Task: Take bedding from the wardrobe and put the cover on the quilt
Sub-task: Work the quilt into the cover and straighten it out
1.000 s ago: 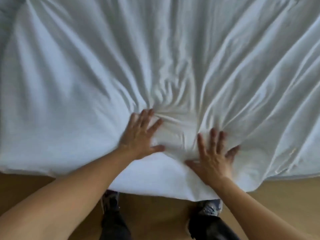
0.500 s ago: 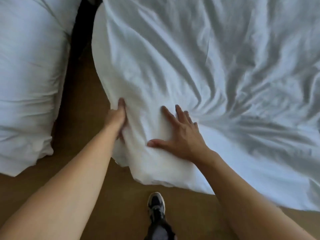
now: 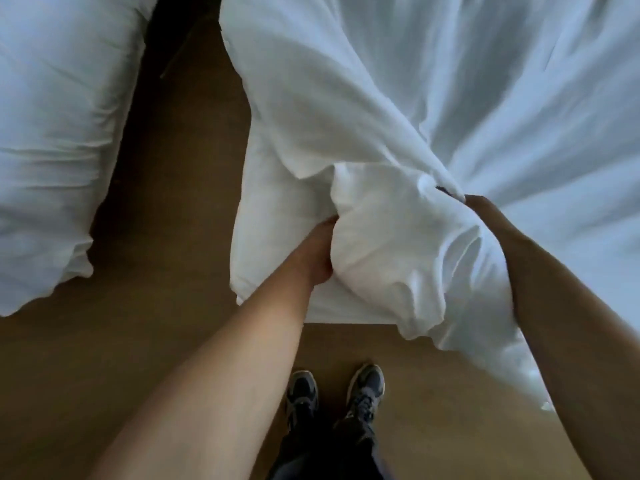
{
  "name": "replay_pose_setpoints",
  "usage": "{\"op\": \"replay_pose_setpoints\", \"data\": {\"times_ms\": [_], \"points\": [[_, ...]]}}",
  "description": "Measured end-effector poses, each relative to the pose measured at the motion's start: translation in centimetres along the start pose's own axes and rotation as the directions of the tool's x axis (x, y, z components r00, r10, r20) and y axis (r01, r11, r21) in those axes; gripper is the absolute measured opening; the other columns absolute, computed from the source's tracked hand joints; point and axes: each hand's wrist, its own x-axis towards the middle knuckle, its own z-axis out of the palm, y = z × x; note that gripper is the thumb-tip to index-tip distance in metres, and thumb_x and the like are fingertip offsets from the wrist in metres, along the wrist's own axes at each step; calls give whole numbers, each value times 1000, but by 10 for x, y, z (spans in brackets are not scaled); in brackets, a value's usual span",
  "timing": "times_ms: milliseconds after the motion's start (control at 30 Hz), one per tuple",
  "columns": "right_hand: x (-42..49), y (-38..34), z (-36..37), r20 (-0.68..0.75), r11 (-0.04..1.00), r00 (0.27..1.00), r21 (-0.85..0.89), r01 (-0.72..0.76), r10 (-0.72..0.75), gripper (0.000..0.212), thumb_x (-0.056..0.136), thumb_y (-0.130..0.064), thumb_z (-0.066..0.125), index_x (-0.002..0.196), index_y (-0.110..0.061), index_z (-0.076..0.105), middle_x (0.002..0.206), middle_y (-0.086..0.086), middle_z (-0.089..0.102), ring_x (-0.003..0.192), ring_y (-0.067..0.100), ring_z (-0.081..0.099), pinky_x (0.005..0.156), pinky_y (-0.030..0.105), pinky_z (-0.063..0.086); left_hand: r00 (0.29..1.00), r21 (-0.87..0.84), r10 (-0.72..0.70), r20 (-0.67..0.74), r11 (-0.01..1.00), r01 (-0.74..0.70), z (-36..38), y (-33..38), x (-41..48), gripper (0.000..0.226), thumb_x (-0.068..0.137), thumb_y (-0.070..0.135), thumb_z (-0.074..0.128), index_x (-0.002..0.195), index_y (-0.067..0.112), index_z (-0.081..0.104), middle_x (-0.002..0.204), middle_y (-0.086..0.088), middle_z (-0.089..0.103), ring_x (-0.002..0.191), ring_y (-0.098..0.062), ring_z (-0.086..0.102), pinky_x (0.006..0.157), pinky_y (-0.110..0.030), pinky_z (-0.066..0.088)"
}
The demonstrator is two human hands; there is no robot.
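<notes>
One rumpled white quilt (image 3: 381,133), corner bunched, left hand (image 3: 320,252) gripping it, fingers curled, right hand (image 3: 479,207) fingers hidden

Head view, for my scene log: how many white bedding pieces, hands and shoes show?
White bedding: 2, the quilt and the second bedding pile at left.
Hands: 2, left hand and right hand, both gripping the quilt.
Shoes: 2, left shoe and right shoe.
Total: 6.
</notes>
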Motion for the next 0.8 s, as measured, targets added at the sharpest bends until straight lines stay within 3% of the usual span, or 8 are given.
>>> {"op": "replay_pose_setpoints", "data": {"times_ms": [100, 233, 333, 433, 533, 600, 700, 800], "points": [[7, 15, 5, -79, 997, 995, 65, -52, 57, 28, 101, -6, 55, 119, 15, 61, 122, 38, 59, 118, 45, 57, 90, 44, 43, 996, 107, 20, 84, 994, -29, 27, 7, -1, 16, 105, 14, 51, 102, 7, 65, 79, 0, 68, 64, -7, 68, 54, -16, 52], [10, 15, 6, -74, 1000, 997, -6, 30, -30, 41, 100, -33, 62, 117, 3, 65, 101, 22, 64, 96, 29, 61, 81, 33, 43, 998, 21, -45, -52, 999, 46, 12, 6, -40, 27, 81, 42, 76, 74, 16, 80, 71, 2, 75, 69, -13, 72, 64, -26, 56], [-16, 12, 32, -145, 982, 975, -100, 158, -171, 46, 91, -55, 65, 106, -11, 64, 99, 11, 64, 101, 27, 63, 80, 37, 44, 894, 224, 41, -447, 972, 68, -71, -10, -95, 67, 56, 50, 87, 112, 16, 75, 92, 1, 78, 88, -22, 74, 72, -33, 58], [-54, 27, 104, 42, 874, 974, -434, 220, -224, 81, 79, -72, 64, 146, -35, 37, 157, 8, 31, 145, 37, 29, 109, 59, 33, 673, 405, 99, -733, 859, 315, -147, -22, -136, 88, 58, 59, 87, 133, 26, 56, 123, -1, 67, 108, -30, 64, 90, -49, 54], [-79, 65, 169, 216, 701, 956, -650, 292, -198, 84, 89, -79, 35, 155, -44, -2, 165, 6, -20, 150, 45, -17, 109, 80, 4, 751, 415, -105, -652, 780, 469, -172, -36, -129, 130, 53, 71, 86, 157, 33, 19, 157, -4, 39, 137, -35, 44, 107, -55, 42], [-78, 82, 188, 158, 661, 965, -705, 259, -210, 81, 90, -80, 20, 155, -43, -12, 163, 9, -28, 149, 45, -23, 108, 81, -4, 815, 458, -60, -576, 802, 383, -169, -47, -117, 120, 61, 78, 77, 157, 36, 17, 158, -1, 35, 141, -33, 40, 108, -53, 42], [-74, 81, 203, 85, 682, 975, -702, 206, -208, 81, 93, -76, 25, 156, -41, -12, 165, 11, -24, 149, 46, -21, 109, 79, -7, 794, 449, 275, -543, 894, -2, -154, -67, -105, 96, 59, 90, 60, 145, 52, 39, 151, 9, 45, 141, -26, 43, 105, -41, 45], [-87, 69, 211, -68, 831, 941, -494, 257, -331, 65, 99, -52, 50, 156, -34, 25, 166, 13, 12, 151, 43, 8, 114, 75, 10, 862, 793, 348, -368, 601, 97, -138, -108, -101, 128, 51, 96, 63, 155, 50, 4, 164, 0, 15, 150, -32, 21, 116, -54, 31]]}}
